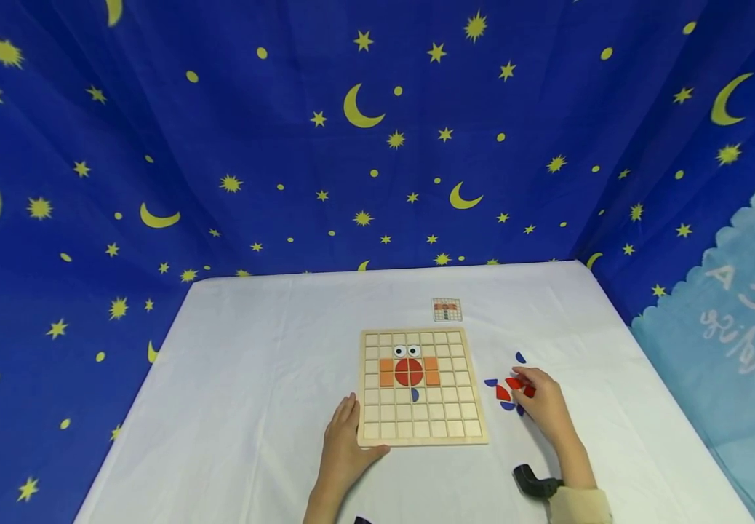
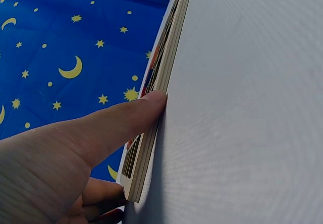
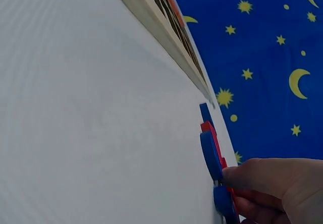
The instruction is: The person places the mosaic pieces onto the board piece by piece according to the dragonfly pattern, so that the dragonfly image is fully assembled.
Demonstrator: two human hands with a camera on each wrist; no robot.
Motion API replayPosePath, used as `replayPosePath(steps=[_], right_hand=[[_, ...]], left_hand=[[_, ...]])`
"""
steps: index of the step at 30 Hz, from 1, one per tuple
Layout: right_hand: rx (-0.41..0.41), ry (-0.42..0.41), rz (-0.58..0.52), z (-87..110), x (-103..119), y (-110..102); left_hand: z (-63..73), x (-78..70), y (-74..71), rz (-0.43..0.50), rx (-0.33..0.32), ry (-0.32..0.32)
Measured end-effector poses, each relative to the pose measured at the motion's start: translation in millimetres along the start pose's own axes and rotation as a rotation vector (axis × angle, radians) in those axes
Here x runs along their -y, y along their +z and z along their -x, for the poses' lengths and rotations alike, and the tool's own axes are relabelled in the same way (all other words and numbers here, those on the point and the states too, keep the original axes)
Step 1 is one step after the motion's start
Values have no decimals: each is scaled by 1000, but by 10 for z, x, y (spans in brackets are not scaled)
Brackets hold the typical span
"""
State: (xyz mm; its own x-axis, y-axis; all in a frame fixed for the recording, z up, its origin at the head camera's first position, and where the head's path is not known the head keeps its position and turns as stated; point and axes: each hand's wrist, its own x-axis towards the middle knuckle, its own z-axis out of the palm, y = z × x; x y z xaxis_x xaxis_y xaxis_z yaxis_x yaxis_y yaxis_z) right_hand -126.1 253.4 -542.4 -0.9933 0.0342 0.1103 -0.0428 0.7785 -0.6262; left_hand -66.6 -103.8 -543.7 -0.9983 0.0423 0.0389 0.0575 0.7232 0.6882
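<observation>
A square wooden grid board [image 1: 423, 429] lies on the white table. It bears two googly-eye tiles [image 1: 406, 351], a red circle [image 1: 409, 372] of quarter pieces, orange squares [image 1: 386, 372] on both sides and a blue half-circle [image 1: 414, 395]. My left hand [image 1: 345, 447] holds the board's near left corner, thumb [image 2: 151, 100] against the front edge, fingers along the left side. Right of the board, my right hand [image 1: 544, 404] has thumb and forefinger around a red quarter-circle piece [image 1: 513, 383] among the loose pieces. Blue pieces [image 3: 209, 153] show beside its thumb in the right wrist view.
A small pattern card [image 1: 446, 309] lies beyond the board. Loose blue half-circles [image 1: 492, 382] and another red quarter piece [image 1: 502, 393] are scattered near the right hand. A black wrist device [image 1: 534, 482] is on the right wrist. A starry blue curtain [image 1: 299, 145] stands behind the table.
</observation>
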Motion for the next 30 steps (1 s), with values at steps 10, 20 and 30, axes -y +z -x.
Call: replayPosePath(steps=[10, 20, 30], right_hand=[[-116, -80, 13, -44, 116, 63], [-115, -176, -112, -194, 395, 264], [-69, -211, -202, -339, 628, 528]], left_hand=[[12, -3, -1, 5, -4, 1], [8, 11, 5, 16, 0, 5], [8, 17, 8, 9, -7, 4]])
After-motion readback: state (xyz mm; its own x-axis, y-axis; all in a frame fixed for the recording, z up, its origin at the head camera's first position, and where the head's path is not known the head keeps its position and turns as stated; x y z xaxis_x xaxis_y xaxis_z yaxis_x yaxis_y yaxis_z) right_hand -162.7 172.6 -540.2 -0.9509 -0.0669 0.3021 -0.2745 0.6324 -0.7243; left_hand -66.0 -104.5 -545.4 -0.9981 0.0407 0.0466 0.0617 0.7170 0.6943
